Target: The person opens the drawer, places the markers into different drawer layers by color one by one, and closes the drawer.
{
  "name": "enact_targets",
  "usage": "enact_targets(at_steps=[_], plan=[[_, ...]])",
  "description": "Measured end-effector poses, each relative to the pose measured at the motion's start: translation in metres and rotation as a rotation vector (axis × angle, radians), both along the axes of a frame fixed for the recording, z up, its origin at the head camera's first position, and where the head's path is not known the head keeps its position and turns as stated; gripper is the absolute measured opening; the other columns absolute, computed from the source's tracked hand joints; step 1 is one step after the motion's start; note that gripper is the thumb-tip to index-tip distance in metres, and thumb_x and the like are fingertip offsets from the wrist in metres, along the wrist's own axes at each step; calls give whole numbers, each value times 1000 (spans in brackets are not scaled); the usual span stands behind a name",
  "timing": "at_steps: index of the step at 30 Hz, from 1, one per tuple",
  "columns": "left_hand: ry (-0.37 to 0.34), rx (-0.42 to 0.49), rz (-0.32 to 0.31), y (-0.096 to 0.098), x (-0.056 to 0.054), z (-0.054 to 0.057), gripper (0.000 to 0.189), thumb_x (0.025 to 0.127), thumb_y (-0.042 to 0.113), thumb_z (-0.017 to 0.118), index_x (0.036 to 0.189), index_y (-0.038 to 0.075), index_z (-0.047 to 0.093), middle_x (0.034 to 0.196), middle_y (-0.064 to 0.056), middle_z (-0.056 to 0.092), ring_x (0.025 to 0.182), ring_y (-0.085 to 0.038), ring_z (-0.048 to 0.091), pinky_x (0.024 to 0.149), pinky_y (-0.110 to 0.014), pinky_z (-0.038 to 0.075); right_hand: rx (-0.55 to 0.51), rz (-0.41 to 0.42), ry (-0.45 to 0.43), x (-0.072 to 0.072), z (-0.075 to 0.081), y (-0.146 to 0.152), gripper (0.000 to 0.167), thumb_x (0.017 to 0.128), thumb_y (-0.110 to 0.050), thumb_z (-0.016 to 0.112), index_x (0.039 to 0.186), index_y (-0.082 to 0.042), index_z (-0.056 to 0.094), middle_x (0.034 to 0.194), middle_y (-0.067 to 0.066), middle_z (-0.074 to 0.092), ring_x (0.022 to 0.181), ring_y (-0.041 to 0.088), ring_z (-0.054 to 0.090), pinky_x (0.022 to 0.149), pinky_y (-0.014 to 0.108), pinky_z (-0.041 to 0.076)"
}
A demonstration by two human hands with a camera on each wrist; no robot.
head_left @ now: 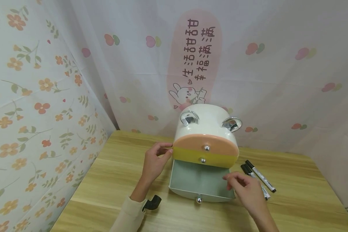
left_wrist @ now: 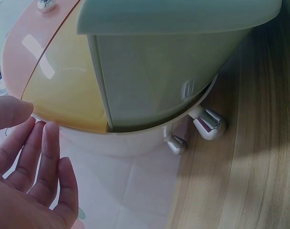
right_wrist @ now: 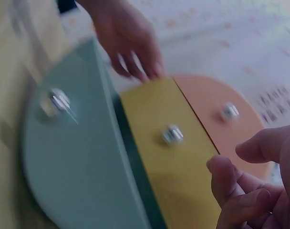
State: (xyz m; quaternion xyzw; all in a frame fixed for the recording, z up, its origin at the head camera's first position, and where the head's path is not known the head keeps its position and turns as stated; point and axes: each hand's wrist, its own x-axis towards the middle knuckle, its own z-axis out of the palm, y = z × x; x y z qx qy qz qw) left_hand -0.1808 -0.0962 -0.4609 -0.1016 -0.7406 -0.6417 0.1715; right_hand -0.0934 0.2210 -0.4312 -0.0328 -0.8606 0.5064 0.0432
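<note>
A small rounded drawer cabinet (head_left: 206, 120) with a white body stands against the back curtain. Its orange drawer (head_left: 188, 143) and yellow drawer (head_left: 188, 156) are closed, while the pale green bottom drawer (head_left: 184, 194) is pulled far out. Each drawer front carries a silver round knob. My left hand (head_left: 155, 162) is at the cabinet's left side, fingertips right by the yellow drawer's edge; in the left wrist view its fingers are loosely bent. My right hand (head_left: 247, 190) hovers over the green drawer's right side, fingers loosely curled with nothing between them.
Black-capped markers (head_left: 261, 176) lie on the wooden table (head_left: 110, 180) right of the cabinet. Chrome feet (left_wrist: 209, 125) project from the cabinet's underside. Silver ear-like loops (head_left: 232, 124) stick up from its top. A black piece (head_left: 152, 203) sits at my left wrist. Floral curtain hangs left.
</note>
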Motion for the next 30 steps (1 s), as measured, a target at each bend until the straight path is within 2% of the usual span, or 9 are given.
enact_targets(at_steps=[2,4,7,11,14,16,20,25,30], plan=[[-2,2,0,0,0,0,18,99,4,81,117,8,82,111,-5,78,93,-25,76,95,-48,61,27,-58,17,-7,3,12,21,109,-24,72,100,-9,83,80,0,75,67,16,52,51,29,37],[-2,5,-1,1,0,0,18,99,4,81,116,7,82,111,-6,78,93,-26,76,95,-51,60,34,-106,-9,-12,7,26,29,110,-33,72,97,-9,82,85,-4,76,67,17,51,53,30,37],[-2,9,-1,1,0,0,17,99,5,80,117,7,82,110,-6,78,94,-30,76,97,-53,60,22,-137,-21,-23,7,49,35,109,-41,71,103,-8,81,84,-5,75,66,18,53,55,31,43],[-3,4,8,1,0,1,18,99,5,81,116,7,82,109,-6,79,93,-32,77,96,-54,60,47,-64,-55,-44,-5,86,47,110,-43,69,127,0,76,94,1,77,76,17,63,64,30,53],[5,-3,14,2,0,1,17,98,5,80,115,5,81,109,-7,79,91,-30,77,94,-51,61,144,3,-100,-58,-23,114,55,111,-44,67,141,2,69,115,6,77,92,16,67,75,31,57],[8,-8,13,2,0,0,17,98,5,80,115,5,81,108,-8,79,91,-28,77,92,-48,61,191,16,-128,-64,-35,132,57,112,-45,66,144,2,67,126,10,74,99,16,67,80,33,58],[8,-10,7,3,0,-1,16,99,6,80,115,4,81,109,-9,79,91,-28,77,90,-45,62,243,-20,-159,-70,-55,160,58,110,-48,67,145,-2,69,135,14,72,102,12,63,78,31,55],[-5,-4,10,3,0,-1,17,99,6,80,116,5,81,110,-8,79,94,-35,77,93,-49,62,292,-2,-153,-72,-67,182,53,109,-45,70,139,-2,72,129,17,74,99,14,65,74,31,56],[-11,5,9,2,1,0,17,99,4,81,116,6,81,109,-7,79,94,-37,76,94,-51,61,383,42,-148,-75,-70,194,50,107,-42,74,132,2,73,124,21,75,106,29,69,79,37,53]])
